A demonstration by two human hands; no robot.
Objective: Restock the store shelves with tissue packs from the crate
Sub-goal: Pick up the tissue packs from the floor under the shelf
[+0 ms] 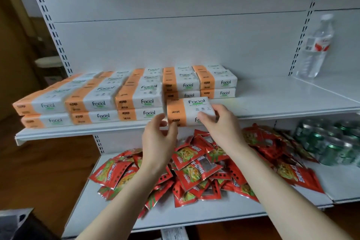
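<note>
- The tissue pack [187, 112] is at the shelf's [272, 101] front edge, just right of the stacked packs [93, 103].
- The right hand [216, 122] grips its front right corner, fingers curled over the top.
- The left hand [158, 136] curls at its left corner; whether it has hold is unclear.

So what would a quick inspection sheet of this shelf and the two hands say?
Surface: white metal upper shelf, front edge facing the camera.
Job's things: stacked tissue packs two high along the left and middle; one loose tissue pack at the front edge; crate not seen.
Clutter: water bottle upright on the neighbouring shelf; red snack sachets heaped on the lower shelf, wrapped green cans beside them.
Hands: left hand and right hand both hold the loose tissue pack by its ends.
Cables: nothing seen.
Surroundings: brown floor at left.
</note>
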